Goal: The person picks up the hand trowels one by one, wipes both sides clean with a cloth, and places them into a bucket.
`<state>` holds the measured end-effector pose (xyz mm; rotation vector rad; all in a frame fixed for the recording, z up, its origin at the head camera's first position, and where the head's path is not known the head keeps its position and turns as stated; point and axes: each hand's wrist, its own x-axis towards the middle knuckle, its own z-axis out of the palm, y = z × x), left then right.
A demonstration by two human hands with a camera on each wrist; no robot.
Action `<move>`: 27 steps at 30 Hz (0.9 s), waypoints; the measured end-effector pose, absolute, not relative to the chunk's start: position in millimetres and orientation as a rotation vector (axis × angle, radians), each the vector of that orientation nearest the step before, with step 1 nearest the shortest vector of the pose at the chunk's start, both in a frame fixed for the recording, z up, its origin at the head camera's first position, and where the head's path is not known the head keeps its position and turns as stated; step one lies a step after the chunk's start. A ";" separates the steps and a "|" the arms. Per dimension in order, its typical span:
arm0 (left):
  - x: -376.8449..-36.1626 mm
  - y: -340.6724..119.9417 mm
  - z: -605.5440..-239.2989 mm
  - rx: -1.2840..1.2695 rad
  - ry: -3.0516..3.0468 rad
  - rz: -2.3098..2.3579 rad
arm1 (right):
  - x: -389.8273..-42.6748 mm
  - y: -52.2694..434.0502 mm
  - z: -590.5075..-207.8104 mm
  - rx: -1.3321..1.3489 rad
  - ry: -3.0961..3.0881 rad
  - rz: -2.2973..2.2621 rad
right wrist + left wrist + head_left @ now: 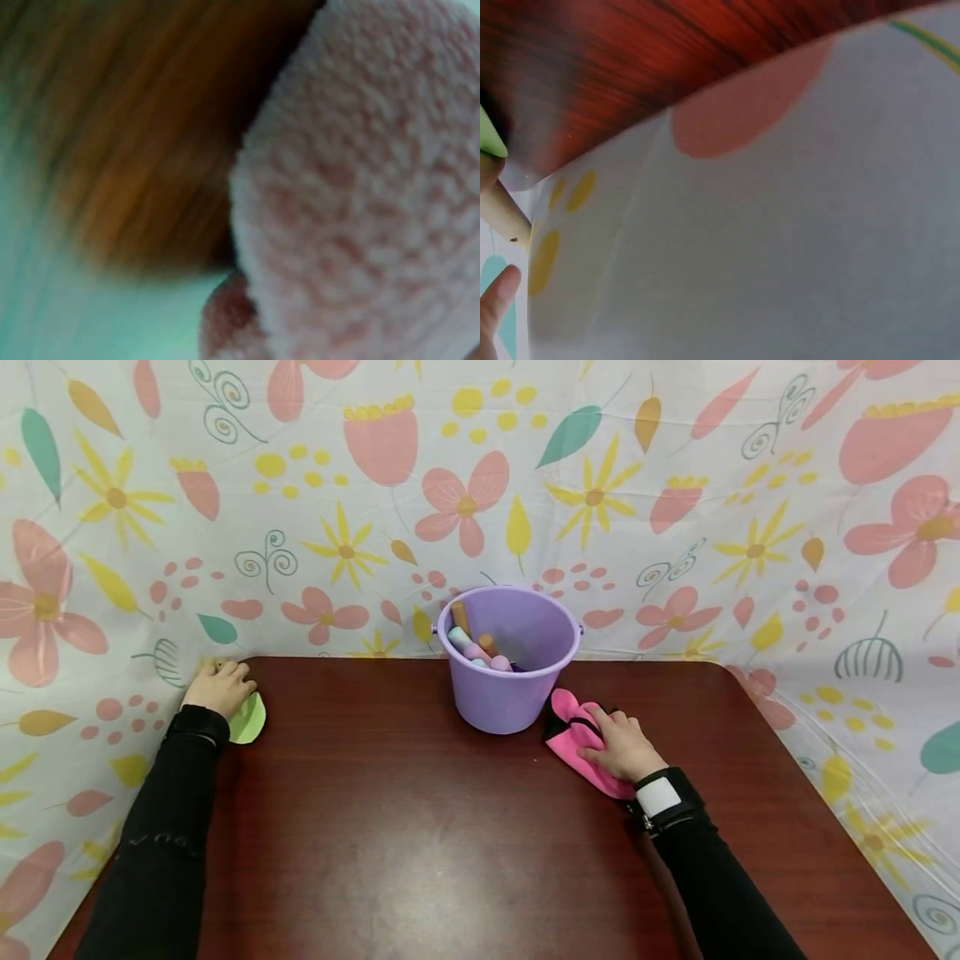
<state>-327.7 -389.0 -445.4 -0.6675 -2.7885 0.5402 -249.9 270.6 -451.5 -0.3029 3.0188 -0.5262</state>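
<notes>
Resting on a pink cloth, the right hand has its fingers curled over the fabric, just right of the purple bucket at the table's back middle. Left hand sits at the far left corner, covering a green piece; grip there can't be made out. Bucket holds several chalk-like sticks.
</notes>
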 end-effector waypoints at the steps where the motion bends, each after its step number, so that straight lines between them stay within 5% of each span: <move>1: -326.5 -389.2 -444.1 -0.672 -2.793 0.545 | -250.0 270.4 -451.9 -0.319 3.029 -0.529; 27: -310.0 -336.2 -428.2 -0.811 -2.430 0.279 | -223.0 289.4 -413.6 -0.385 3.130 -1.053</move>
